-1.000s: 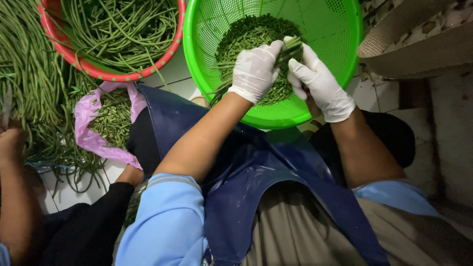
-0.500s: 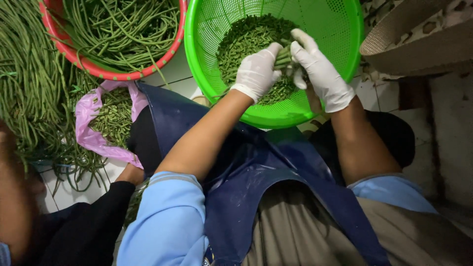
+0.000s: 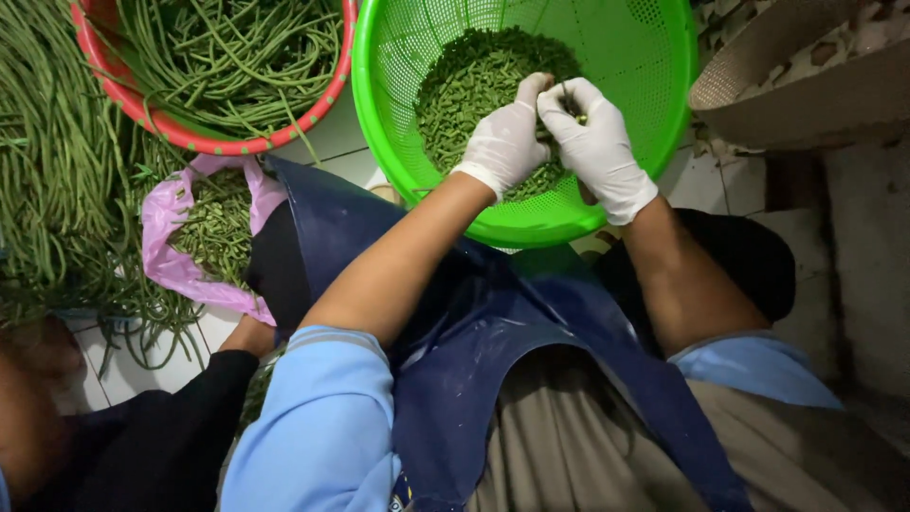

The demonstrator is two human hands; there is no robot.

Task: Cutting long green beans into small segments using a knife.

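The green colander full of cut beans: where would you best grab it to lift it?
Probably by its rolled rim, from above, one hand on each side. The green colander is wide, round and sits upright, and the cut beans fill its middle, so opposite grips would keep it level. The left hand and right hand are busy over it now.

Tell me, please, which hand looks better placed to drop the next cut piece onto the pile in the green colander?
Probably the right hand: its fingers pinch the small green bean piece directly above the cut beans in the green colander. The left hand seems only to steady it.
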